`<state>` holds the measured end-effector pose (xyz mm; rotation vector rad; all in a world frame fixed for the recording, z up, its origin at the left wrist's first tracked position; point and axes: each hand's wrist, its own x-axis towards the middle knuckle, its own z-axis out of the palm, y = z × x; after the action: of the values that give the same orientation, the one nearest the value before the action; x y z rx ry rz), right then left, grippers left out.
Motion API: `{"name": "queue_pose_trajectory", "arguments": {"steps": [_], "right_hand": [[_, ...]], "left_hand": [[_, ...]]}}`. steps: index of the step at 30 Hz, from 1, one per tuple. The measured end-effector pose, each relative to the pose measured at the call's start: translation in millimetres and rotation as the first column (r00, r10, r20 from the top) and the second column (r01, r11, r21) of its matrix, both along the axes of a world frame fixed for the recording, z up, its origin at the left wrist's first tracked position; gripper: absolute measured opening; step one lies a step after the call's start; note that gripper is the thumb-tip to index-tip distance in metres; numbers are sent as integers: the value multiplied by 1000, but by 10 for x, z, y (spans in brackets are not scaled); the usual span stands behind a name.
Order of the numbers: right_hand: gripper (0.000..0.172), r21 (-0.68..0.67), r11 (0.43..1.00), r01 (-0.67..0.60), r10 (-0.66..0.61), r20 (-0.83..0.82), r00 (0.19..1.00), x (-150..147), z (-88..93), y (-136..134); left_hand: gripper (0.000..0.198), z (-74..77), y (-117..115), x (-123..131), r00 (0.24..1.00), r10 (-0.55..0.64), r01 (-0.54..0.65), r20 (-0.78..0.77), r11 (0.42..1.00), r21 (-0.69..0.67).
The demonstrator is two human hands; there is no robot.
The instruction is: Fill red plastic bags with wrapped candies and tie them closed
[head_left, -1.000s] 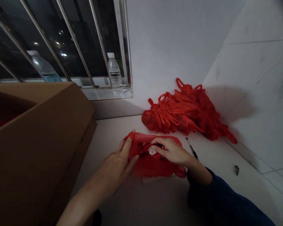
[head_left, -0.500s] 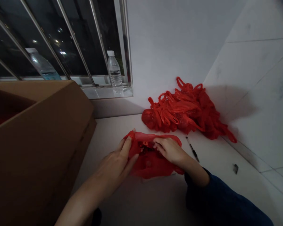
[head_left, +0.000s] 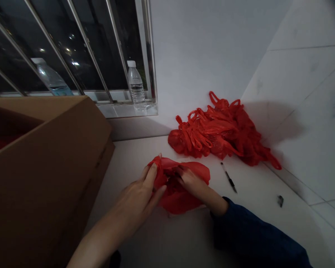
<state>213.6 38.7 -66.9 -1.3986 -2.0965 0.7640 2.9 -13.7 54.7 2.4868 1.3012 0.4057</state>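
A red plastic bag (head_left: pixel 184 203) lies on the white tabletop between my hands, its mouth spread toward me. My left hand (head_left: pixel 145 186) is closed on the left edge of the bag, with a fold of it between thumb and fingers. Inside the mouth is my right hand (head_left: pixel 191 180), its fingers in shadow and partly hidden. Whether those fingers hold anything is unclear. Small dark red items (head_left: pixel 170 182) show in the bag beside them, too dim to name.
Behind the bag, a heap of red plastic bags (head_left: pixel 217 130) leans against the wall. To the right lie a black pen (head_left: pixel 229 178) and a small dark object (head_left: pixel 280 201). A cardboard box (head_left: pixel 56 167) fills the left. Plastic bottles (head_left: pixel 136 87) stand by the barred window.
My right hand has shifted left and deeper into the bag's mouth. The bag's right side has drawn inward. My left hand keeps its hold on the left edge.
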Motion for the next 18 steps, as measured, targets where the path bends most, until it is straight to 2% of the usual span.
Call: {"name": "queue_pose_trajectory", "arguments": {"steps": [2,4,7,10,14,18], "right_hand": [[32,-52,998,25,-24,22,999,49,110,-28],[31,-77,997,-9,6,-31,1000,114,261,-73],[25,-101,982,-157,128,-251,959,211,495,-147],[22,-139,958,-252,171,-431,886,273,661,-200],[22,-174,933,-316,198,-484,853,297,754,-231],[24,-173,930,-325,211,-473,855,306,742,-234]], "left_hand": [[59,6,-1,-4,1000,10,-10,-2,1000,0],[59,11,-1,-6,999,32,-32,-16,999,-3],[59,9,2,-3,998,50,-50,-28,999,-12],[58,-3,14,1,997,66,-66,-40,998,-5],[59,-14,34,-5,994,87,-87,-64,996,4],[59,-7,39,-13,996,68,-67,-53,997,25]]}}
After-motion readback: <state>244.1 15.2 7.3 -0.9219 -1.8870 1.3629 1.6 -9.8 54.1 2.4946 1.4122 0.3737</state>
